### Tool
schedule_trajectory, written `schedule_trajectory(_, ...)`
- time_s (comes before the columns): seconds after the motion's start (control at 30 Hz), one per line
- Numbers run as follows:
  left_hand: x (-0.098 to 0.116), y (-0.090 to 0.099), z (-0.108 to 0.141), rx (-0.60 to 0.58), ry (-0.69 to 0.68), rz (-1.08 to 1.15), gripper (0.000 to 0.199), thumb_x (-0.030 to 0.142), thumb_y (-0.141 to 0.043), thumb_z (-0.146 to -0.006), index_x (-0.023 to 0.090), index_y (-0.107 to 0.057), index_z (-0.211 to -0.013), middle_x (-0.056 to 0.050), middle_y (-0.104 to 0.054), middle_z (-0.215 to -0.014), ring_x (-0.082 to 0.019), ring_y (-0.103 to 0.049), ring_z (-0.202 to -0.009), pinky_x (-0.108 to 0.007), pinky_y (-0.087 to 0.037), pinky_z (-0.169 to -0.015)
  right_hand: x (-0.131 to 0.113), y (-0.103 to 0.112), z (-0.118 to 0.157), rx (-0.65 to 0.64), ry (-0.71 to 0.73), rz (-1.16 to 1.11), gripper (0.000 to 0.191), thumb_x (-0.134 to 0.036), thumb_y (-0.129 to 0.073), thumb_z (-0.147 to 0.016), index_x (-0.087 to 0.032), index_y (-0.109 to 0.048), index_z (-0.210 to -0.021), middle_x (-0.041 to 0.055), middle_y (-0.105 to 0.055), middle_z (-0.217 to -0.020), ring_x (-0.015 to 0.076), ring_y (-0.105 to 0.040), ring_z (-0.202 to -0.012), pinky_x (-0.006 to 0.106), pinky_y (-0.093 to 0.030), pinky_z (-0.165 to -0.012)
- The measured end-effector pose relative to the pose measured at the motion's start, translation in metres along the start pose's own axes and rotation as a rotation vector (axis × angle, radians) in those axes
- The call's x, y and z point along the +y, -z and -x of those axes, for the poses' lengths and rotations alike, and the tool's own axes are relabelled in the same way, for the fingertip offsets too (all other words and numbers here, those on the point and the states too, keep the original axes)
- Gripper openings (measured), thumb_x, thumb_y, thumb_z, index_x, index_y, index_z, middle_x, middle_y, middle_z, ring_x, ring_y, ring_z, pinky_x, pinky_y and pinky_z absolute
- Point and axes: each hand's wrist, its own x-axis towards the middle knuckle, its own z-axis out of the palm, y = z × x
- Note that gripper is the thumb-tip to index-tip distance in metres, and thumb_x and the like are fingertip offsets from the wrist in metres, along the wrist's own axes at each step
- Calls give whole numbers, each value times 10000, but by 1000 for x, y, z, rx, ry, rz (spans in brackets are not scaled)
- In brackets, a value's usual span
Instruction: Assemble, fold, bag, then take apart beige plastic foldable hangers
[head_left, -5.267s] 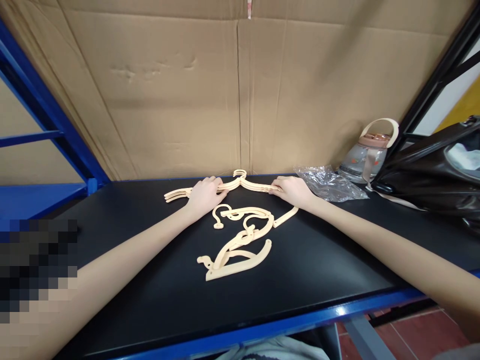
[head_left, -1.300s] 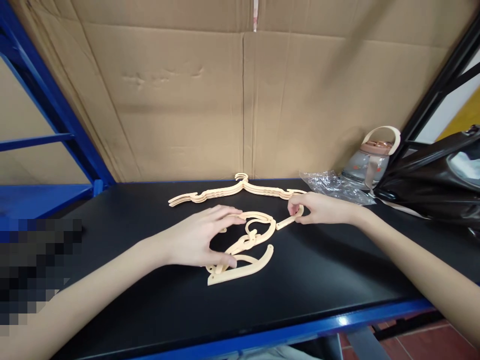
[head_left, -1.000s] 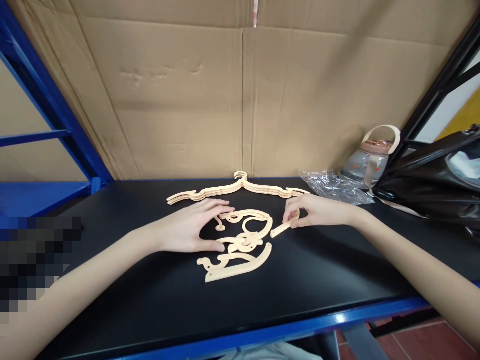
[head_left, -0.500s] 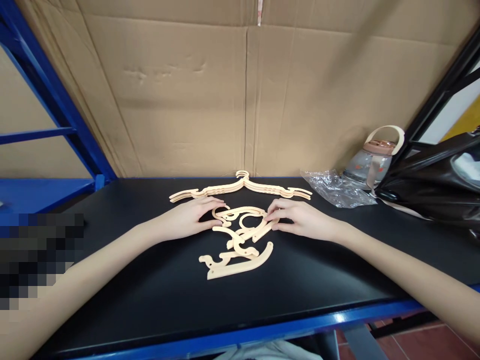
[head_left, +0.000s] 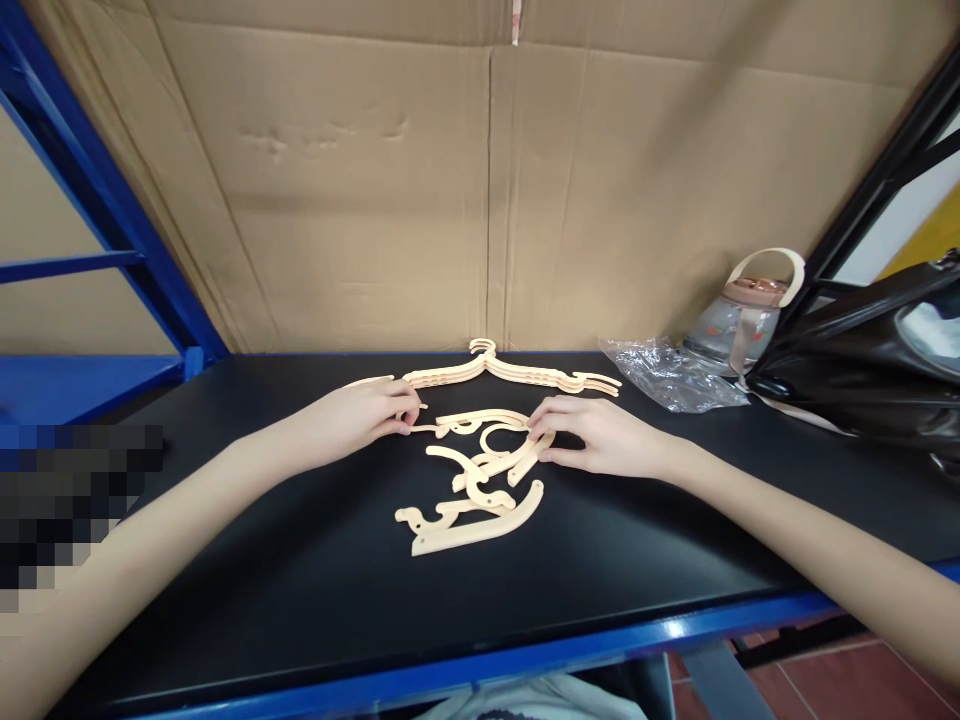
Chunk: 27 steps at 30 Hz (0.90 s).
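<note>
Several cream hanger pieces [head_left: 480,527] lie in a loose pile on the black tabletop [head_left: 315,590], curved arms and hooks overlapping. At the pile's upper left, my left hand [head_left: 390,408] is closed on a slim cream piece [head_left: 424,429] whose end sticks out to the right of the fingertips. My right hand [head_left: 559,430] pinches a curved cream piece [head_left: 526,465] at the pile's right side; its fingertips partly cover that piece. Behind the pile lies a stack of joined hangers [head_left: 525,375], hooks toward the cardboard, its left end partly hidden by my left hand.
A clear bottle [head_left: 735,325] with a handle stands at the back right, beside a crumpled plastic bag [head_left: 675,375] and a black bag [head_left: 862,350]. Cardboard [head_left: 360,180] rises behind the table. A blue frame [head_left: 112,180] is at the left.
My left hand has moved left, away from the pile, and its fingers have closed around a piece drawn out with it. My right hand has stayed nearly in place.
</note>
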Motion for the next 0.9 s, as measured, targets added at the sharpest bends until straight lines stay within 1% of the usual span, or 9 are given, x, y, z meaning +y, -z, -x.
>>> schedule_trajectory(0.1, 3, 0, -1, -19, 83, -64, 294, 331, -277, -968, 200, -513, -849, -62, -595, -926, -204, -572, -842, -313, -443, -748, 0, -2, 0, 22, 29, 29, 180, -285, -550, -927, -208, -648, -1057, 42, -633, -1107, 159, -620, -955, 286, -500, -824)
schedule_trajectory(0.23, 10, 6, -2, 66, 231, -33, 294, 376, -231, -982, 209, -461, -909, -45, -613, -871, -186, -591, -726, -288, -440, -661, -3, -5, -1, 28, 91, 72, 200, -315, -520, -946, -205, -651, -1051, 52, -639, -1117, 178, -602, -1012, 313, -496, -867)
schedule_trajectory(0.33, 22, 10, -3, 140, 245, -22, 292, 395, -227, -991, 214, -456, -973, -16, -643, -834, -166, -602, -639, -266, -436, -607, -11, -7, -1, 43, 136, 81, 283, -378, -494, -957, -215, -620, -1152, 65, -624, -1167, 190, -579, -1062, 339, -486, -908)
schedule_trajectory(0.43, 41, 9, -7, 241, 156, -94, 329, 420, -244, -1000, 211, -498, -998, -17, -674, -868, -176, -638, -681, -270, -456, -613, -24, -9, -2, 89, 174, 89, 418, -419, -488, -954, -225, -514, -1323, 108, -467, -1398, 217, -496, -1208, 383, -451, -976)
schedule_trajectory(0.5, 55, 4, -9, 312, 50, -129, 334, 401, -259, -1010, 208, -532, -998, -19, -689, -903, -175, -660, -738, -269, -474, -635, -34, -9, -2, 89, 211, 105, 441, -418, -482, -957, -249, -480, -1364, 117, -292, -1522, 243, -422, -1291, 413, -430, -996)
schedule_trajectory(0.57, 68, -2, -12, 387, -55, -141, 306, 344, -285, -1018, 199, -553, -988, -14, -695, -888, -155, -668, -748, -243, -482, -630, -42, -8, -3, 62, 255, 133, 432, -419, -464, -964, -260, -482, -1366, 115, -212, -1558, 263, -378, -1326, 428, -425, -991)
schedule_trajectory(0.7, 85, -11, -12, 519, -218, -158, 209, 221, -360, -1004, 192, -549, -1087, -19, -693, -883, -121, -672, -768, -199, -499, -644, -45, -9, -3, 75, 270, 165, 446, -426, -454, -965, -211, -486, -1354, 140, -298, -1519, 268, -372, -1322, 433, -419, -989)
schedule_trajectory(0.77, 86, -13, -10, 530, -261, -137, 214, 182, -383, -992, 199, -524, -1153, -22, -688, -904, -118, -670, -786, -195, -511, -675, -43, -11, -3, 105, 255, 162, 449, -403, -453, -966, -164, -482, -1345, 158, -387, -1460, 260, -416, -1280, 428, -432, -975)
schedule_trajectory(0.9, 81, -16, -8, 516, -264, -130, 262, 103, -393, -961, 201, -499, -1180, -41, -666, -1009, -129, -660, -892, -201, -524, -739, -42, -16, -3, 128, 247, 224, 437, -325, -440, -974, -102, -460, -1349, 155, -521, -1332, 258, -491, -1181, 418, -460, -932)
